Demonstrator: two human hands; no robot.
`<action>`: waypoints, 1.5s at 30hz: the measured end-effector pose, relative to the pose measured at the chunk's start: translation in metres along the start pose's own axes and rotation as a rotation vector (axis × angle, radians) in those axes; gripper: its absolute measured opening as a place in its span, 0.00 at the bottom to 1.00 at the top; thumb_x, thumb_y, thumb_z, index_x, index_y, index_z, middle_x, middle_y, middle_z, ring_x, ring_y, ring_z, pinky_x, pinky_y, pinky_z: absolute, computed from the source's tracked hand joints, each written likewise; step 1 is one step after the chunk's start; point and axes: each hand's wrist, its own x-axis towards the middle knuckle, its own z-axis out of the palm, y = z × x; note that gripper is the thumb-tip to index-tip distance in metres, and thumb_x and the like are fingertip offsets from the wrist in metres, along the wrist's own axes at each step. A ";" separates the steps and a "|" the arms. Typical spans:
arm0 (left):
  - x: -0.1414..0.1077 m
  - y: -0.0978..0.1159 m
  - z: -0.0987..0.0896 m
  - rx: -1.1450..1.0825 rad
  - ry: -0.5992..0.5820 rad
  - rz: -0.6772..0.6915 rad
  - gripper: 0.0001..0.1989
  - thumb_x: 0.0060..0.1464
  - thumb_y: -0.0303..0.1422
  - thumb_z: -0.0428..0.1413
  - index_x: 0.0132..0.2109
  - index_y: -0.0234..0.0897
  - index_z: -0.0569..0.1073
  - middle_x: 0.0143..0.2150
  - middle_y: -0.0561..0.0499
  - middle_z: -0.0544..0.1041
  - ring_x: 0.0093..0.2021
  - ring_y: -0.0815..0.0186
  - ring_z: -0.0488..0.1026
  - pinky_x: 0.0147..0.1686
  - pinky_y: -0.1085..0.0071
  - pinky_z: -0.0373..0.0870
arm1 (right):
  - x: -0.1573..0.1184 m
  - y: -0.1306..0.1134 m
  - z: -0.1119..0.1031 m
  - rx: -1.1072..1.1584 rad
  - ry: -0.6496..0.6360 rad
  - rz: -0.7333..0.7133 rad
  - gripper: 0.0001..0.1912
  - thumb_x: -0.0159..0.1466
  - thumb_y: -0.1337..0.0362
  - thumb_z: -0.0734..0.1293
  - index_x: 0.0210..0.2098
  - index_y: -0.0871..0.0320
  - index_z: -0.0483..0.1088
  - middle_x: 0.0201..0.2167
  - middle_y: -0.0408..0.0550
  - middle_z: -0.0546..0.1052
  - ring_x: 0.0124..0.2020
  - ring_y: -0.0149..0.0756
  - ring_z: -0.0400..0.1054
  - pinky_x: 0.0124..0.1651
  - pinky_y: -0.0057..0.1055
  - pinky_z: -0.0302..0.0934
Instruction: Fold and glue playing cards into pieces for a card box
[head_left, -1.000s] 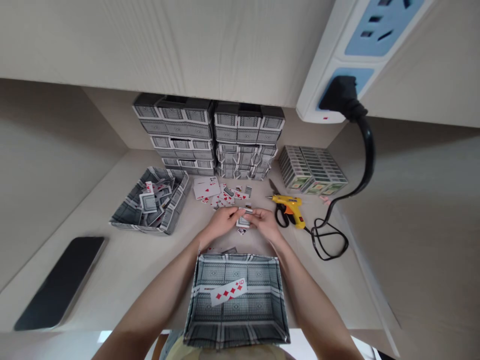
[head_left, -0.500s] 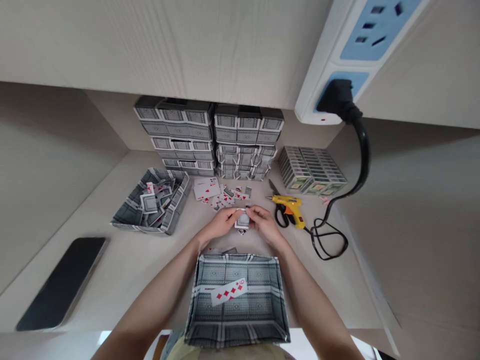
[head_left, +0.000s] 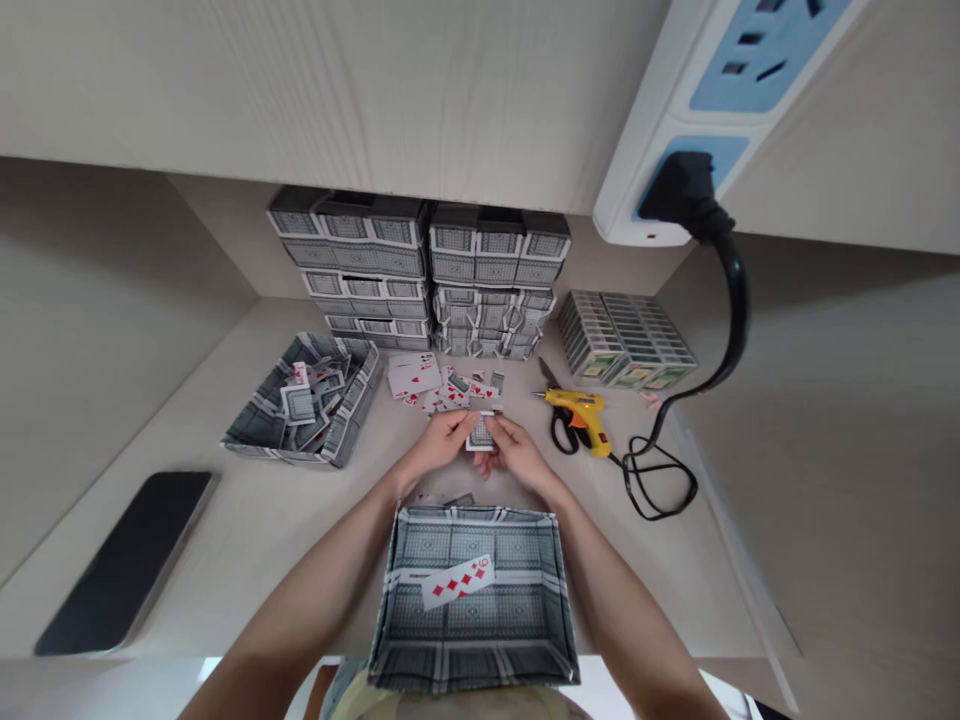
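Note:
Between my two hands is a small piece of playing card (head_left: 481,432), its patterned grey back facing up. My left hand (head_left: 444,440) pinches its left side. My right hand (head_left: 517,448) grips its right side with the thumb on top, and some fingers curl beneath. Just beyond lie cut card scraps (head_left: 448,396) and whole playing cards (head_left: 415,374). Close to my body, between my forearms, stands an open box made of playing cards (head_left: 474,640), with a cut strip of the nine of diamonds (head_left: 458,583) inside.
Left is a card-made tray (head_left: 352,415) holding card pieces, and a black phone (head_left: 124,565). Stacked card boxes (head_left: 352,245) line the back. Right are packed card decks (head_left: 626,340), a yellow glue gun (head_left: 581,405) with a black cord, and scissors (head_left: 562,430). A power strip (head_left: 652,190) hangs above.
The card piece has shifted slightly left and turned a little between my hands. Fingers of my right hand now show under it, where a small face-up scrap was visible before.

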 end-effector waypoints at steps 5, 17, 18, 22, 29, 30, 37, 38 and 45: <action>0.001 0.002 0.001 0.002 -0.009 0.010 0.22 0.57 0.43 0.43 0.25 0.31 0.68 0.20 0.51 0.73 0.23 0.70 0.70 0.28 0.74 0.66 | 0.002 0.004 0.003 -0.174 0.129 -0.149 0.18 0.59 0.48 0.58 0.27 0.58 0.61 0.12 0.37 0.64 0.12 0.25 0.55 0.17 0.24 0.50; 0.004 -0.010 -0.002 0.121 0.134 0.000 0.23 0.56 0.46 0.43 0.25 0.32 0.68 0.20 0.51 0.72 0.24 0.69 0.68 0.29 0.74 0.64 | 0.004 0.002 -0.002 -0.131 0.052 -0.100 0.19 0.56 0.49 0.61 0.21 0.58 0.60 0.13 0.37 0.63 0.14 0.24 0.53 0.18 0.24 0.46; 0.004 -0.012 -0.002 0.142 0.163 0.001 0.23 0.55 0.46 0.43 0.25 0.32 0.68 0.20 0.52 0.72 0.24 0.70 0.67 0.28 0.74 0.64 | 0.004 0.002 -0.002 -0.155 0.070 -0.117 0.19 0.56 0.49 0.61 0.20 0.58 0.60 0.12 0.36 0.61 0.13 0.23 0.51 0.18 0.24 0.45; 0.005 -0.014 -0.003 0.202 0.233 0.024 0.23 0.54 0.47 0.44 0.24 0.32 0.66 0.21 0.54 0.67 0.23 0.72 0.62 0.25 0.76 0.60 | 0.005 0.004 0.001 -0.161 0.144 -0.119 0.19 0.54 0.50 0.63 0.19 0.58 0.59 0.11 0.35 0.57 0.13 0.22 0.47 0.18 0.24 0.42; -0.004 -0.013 0.003 0.410 0.305 0.127 0.22 0.56 0.44 0.42 0.22 0.33 0.63 0.20 0.55 0.63 0.23 0.73 0.59 0.24 0.76 0.58 | 0.007 0.005 0.003 -0.161 0.255 -0.102 0.18 0.50 0.50 0.64 0.20 0.60 0.63 0.16 0.38 0.63 0.17 0.24 0.52 0.20 0.23 0.46; -0.006 -0.012 0.002 0.474 0.308 0.149 0.22 0.57 0.43 0.42 0.22 0.33 0.63 0.20 0.55 0.63 0.23 0.72 0.59 0.25 0.76 0.58 | 0.007 0.005 0.003 -0.179 0.244 -0.109 0.18 0.51 0.49 0.64 0.19 0.59 0.62 0.16 0.38 0.63 0.17 0.24 0.53 0.20 0.23 0.47; -0.007 -0.002 -0.030 0.865 0.516 0.257 0.12 0.56 0.32 0.45 0.44 0.37 0.70 0.43 0.45 0.73 0.47 0.62 0.67 0.48 0.64 0.62 | 0.004 0.005 0.001 -0.333 0.209 -0.122 0.21 0.56 0.46 0.59 0.20 0.57 0.61 0.10 0.37 0.60 0.11 0.26 0.52 0.15 0.25 0.46; -0.006 -0.003 -0.036 0.906 0.541 0.253 0.15 0.56 0.30 0.45 0.49 0.37 0.67 0.49 0.45 0.70 0.53 0.61 0.63 0.52 0.62 0.59 | 0.004 0.006 0.000 -0.361 0.217 -0.105 0.20 0.56 0.46 0.59 0.22 0.57 0.63 0.10 0.37 0.61 0.10 0.27 0.52 0.14 0.25 0.46; -0.002 -0.024 -0.055 1.108 0.628 -0.005 0.22 0.54 0.29 0.47 0.56 0.30 0.61 0.56 0.38 0.65 0.56 0.57 0.62 0.53 0.61 0.60 | 0.003 0.006 -0.010 -0.656 0.428 -0.247 0.24 0.57 0.50 0.61 0.47 0.59 0.67 0.13 0.40 0.67 0.14 0.31 0.59 0.18 0.27 0.52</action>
